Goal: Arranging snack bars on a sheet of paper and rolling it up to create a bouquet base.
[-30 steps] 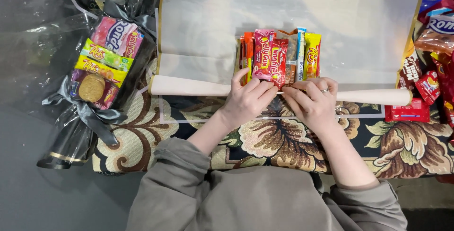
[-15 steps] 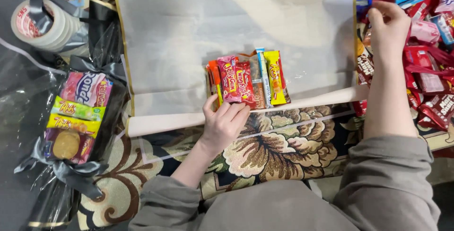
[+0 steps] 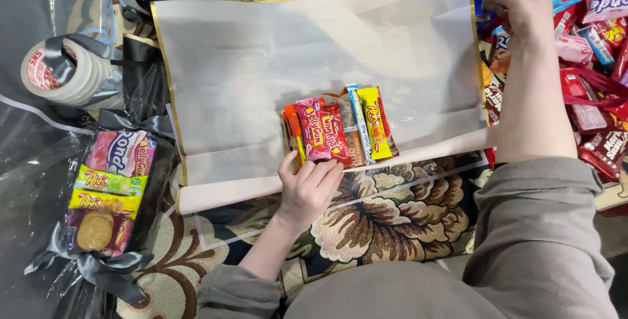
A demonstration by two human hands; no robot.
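My left hand (image 3: 309, 185) rests on the rolled near edge of a white wrapping sheet with gold borders (image 3: 281, 70), its fingers touching the bottom of a fanned bunch of snack packets (image 3: 337, 133) in red, pink, orange, blue and yellow. My right hand (image 3: 520, 15) is stretched to the upper right, fingers closed at the edge of a pile of loose snack packets (image 3: 589, 77). Whether it grips one is hidden.
A finished bundle of snacks in clear film with a dark ribbon (image 3: 108, 191) lies at the left. A stack of tape rolls (image 3: 62, 74) sits at the upper left. A floral carpet (image 3: 366, 227) lies beneath the sheet.
My right hand left the snack bunch and reached up right to the loose packet pile. My left hand stayed on the bunch's lower edge. The view shifted so the sheet sits lower.
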